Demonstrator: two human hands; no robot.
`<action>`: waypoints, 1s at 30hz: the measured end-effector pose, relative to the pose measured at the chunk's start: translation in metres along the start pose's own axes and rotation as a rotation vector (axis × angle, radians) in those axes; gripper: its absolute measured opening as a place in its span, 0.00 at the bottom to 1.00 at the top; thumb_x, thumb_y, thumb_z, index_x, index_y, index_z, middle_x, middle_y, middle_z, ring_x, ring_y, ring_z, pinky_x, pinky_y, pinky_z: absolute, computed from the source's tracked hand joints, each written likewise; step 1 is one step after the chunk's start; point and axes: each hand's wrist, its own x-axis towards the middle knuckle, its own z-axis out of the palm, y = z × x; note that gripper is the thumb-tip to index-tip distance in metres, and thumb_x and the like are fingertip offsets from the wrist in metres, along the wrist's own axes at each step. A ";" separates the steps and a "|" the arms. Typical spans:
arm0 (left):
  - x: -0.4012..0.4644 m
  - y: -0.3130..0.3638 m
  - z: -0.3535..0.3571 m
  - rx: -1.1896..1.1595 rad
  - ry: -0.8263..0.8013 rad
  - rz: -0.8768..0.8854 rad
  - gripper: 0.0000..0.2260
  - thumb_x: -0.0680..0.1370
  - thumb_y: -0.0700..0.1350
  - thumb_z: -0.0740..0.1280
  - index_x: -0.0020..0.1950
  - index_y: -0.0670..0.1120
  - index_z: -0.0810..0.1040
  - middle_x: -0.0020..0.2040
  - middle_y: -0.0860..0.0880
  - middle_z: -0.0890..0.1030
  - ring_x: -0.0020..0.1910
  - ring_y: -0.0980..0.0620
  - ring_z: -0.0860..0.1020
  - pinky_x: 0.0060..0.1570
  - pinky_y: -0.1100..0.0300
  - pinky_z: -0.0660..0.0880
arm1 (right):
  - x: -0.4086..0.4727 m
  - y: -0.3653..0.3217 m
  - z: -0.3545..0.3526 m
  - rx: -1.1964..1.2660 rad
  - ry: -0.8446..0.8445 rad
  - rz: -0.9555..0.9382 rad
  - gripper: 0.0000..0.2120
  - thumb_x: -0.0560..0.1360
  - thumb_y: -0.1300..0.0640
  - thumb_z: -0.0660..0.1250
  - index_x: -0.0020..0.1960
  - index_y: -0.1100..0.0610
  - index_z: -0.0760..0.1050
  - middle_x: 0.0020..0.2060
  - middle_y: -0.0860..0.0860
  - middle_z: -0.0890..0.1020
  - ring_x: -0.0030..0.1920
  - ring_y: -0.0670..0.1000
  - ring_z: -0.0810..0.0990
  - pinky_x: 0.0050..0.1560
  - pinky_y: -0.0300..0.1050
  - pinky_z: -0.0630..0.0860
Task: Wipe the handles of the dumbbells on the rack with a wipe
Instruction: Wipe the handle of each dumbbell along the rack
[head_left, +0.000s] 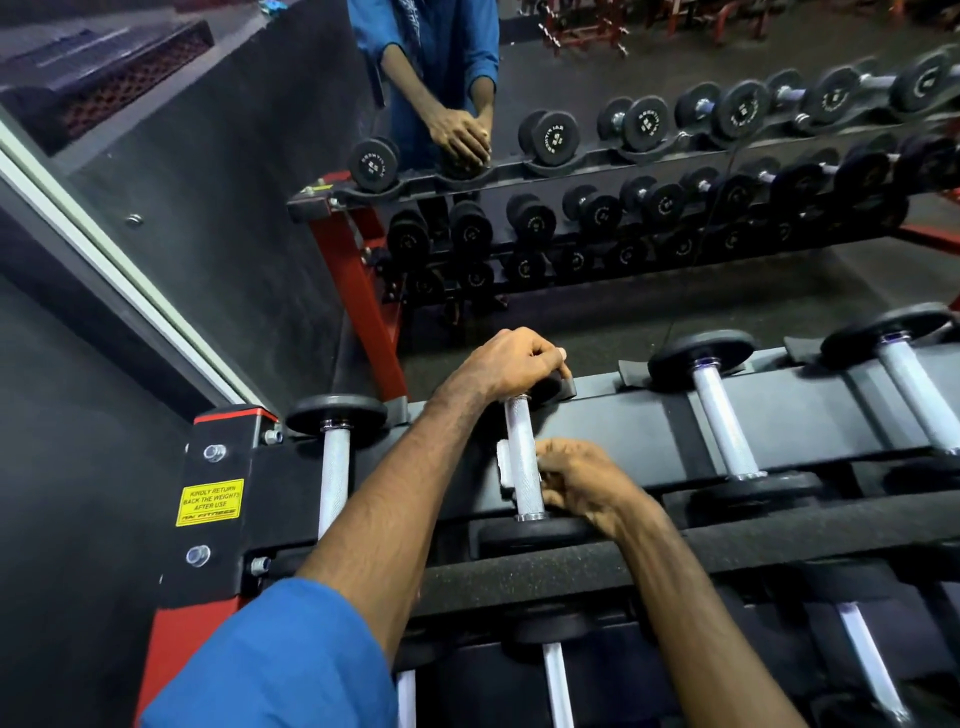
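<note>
Dumbbell handle: the knurled steel handle (524, 457) of the second dumbbell from the left on the rack's top tier, at centre frame, running away from the camera.
Wipe: a small white wipe (503, 463) wrapped against the handle's left side, low on the bar, near the near-side plate.
Right hand: the right hand (576, 483) has its grip pinching the wipe round the handle, fingers curled from the right side, probably so the wipe covers the knurling all round.
Left hand: the left hand (511, 364) has its grip curled over the far plate (550, 387), likely to keep the dumbbell from rolling in its cradle.
Rack: black top rail (649, 421) with a red post at lower left carrying a yellow sticker (210, 502).
Neighbours: one handle (333, 478) to the left, more to the right (724, 421), none being touched.
Mirror: upper half of the frame reflects the rack and the person.
Progress: judged mid-wipe on this handle; others appear to remain.
</note>
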 end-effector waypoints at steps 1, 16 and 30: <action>0.002 -0.001 0.001 0.014 0.004 0.004 0.16 0.85 0.56 0.64 0.47 0.58 0.90 0.31 0.62 0.82 0.32 0.62 0.76 0.41 0.58 0.73 | 0.004 -0.003 0.000 0.000 0.004 -0.020 0.13 0.81 0.71 0.60 0.51 0.64 0.84 0.45 0.64 0.86 0.35 0.51 0.86 0.31 0.41 0.81; -0.001 0.002 0.001 0.027 0.020 0.001 0.15 0.84 0.57 0.65 0.46 0.60 0.90 0.43 0.60 0.87 0.46 0.59 0.83 0.54 0.54 0.80 | 0.013 -0.007 0.003 0.082 0.089 -0.068 0.17 0.80 0.72 0.56 0.58 0.65 0.82 0.53 0.68 0.85 0.47 0.60 0.85 0.46 0.53 0.86; -0.005 0.003 -0.001 -0.004 0.018 0.020 0.16 0.85 0.54 0.64 0.47 0.56 0.90 0.23 0.61 0.75 0.22 0.59 0.69 0.35 0.58 0.66 | -0.016 0.004 -0.014 -0.326 0.019 -0.079 0.11 0.77 0.69 0.65 0.51 0.63 0.85 0.43 0.62 0.87 0.37 0.53 0.83 0.40 0.45 0.79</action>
